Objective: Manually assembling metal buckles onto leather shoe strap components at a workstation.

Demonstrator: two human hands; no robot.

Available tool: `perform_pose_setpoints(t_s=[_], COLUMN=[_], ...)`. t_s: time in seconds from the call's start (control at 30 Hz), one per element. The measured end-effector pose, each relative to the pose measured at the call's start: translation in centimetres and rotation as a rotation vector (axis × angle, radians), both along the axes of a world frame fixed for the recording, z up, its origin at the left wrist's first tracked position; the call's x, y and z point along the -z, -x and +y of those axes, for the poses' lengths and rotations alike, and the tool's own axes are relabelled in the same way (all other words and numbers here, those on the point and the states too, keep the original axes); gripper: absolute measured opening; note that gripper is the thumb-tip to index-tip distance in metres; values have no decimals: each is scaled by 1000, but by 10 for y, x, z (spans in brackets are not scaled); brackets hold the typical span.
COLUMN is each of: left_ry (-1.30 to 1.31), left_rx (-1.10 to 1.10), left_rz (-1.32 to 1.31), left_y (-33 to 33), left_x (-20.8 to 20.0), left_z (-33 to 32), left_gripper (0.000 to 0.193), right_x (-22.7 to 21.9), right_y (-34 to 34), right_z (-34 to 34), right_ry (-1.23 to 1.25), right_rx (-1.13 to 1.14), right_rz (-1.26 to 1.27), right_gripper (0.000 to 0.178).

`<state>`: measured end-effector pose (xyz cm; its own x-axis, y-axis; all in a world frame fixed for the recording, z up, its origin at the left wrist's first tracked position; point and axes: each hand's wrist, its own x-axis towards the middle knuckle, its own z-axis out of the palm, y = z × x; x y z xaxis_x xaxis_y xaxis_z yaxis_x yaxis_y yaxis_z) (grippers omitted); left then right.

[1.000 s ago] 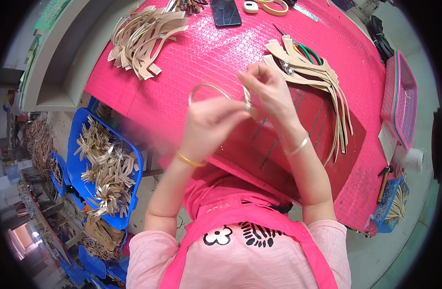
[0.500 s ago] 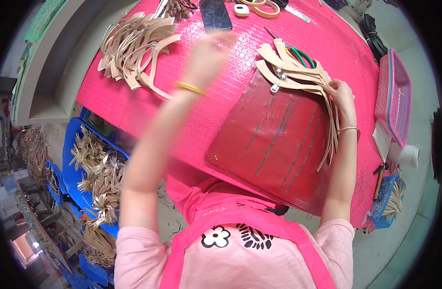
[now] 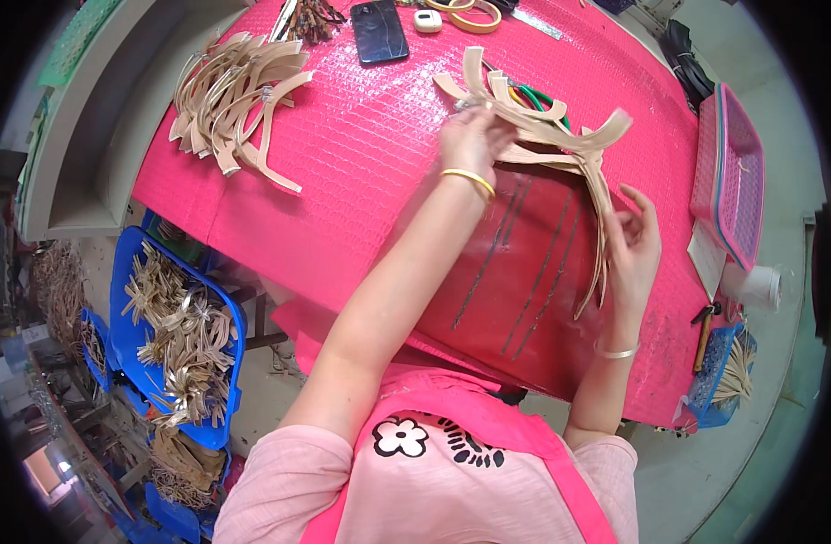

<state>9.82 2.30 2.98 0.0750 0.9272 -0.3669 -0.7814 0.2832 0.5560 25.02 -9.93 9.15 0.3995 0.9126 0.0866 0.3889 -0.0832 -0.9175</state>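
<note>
Several beige leather straps (image 3: 547,132) with small metal buckles lie in a bundle across the far edge of a red board (image 3: 497,263) scored with dark lines. Their thin tails hang down its right side. My left hand (image 3: 474,140) is closed at the bundle's left end, gripping a strap near a buckle, with its fingertips partly hidden. One strap's wide end sticks up, blurred, at the right. My right hand (image 3: 635,240) is beside the thin tails, fingers apart and index finger raised, its thumb close to them. Behind the bundle, green-handled scissors or pliers (image 3: 544,98) show in part.
A pile of similar straps (image 3: 234,100) lies at the pink-covered table's far left. A phone (image 3: 379,33), a white case (image 3: 427,21) and tape rolls (image 3: 474,13) are at the back. Pink baskets (image 3: 731,181) stand right; a blue bin (image 3: 239,363) of straps sits lower left.
My left hand has moved right, from near the phone to the strap bundle. My right hand has lowered and its fingers have spread from the straps. One strap's end has swung rightward.
</note>
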Motion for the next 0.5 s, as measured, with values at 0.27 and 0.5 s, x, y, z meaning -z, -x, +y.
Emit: perform_pose_setpoints(t_s=[0.27, 0.5], left_ry=[-164, -297], left_rx=[-312, -249], left_rz=[149, 229], left_y=[61, 77], left_x=[-8, -14], left_z=[-14, -48], left_gripper=[41, 22], right_x=[-3, -27], right_y=[41, 82], right_z=[-96, -49], right_ry=[104, -294], right_rx=[-349, -720], right_rz=[1054, 66], right_gripper=[21, 30])
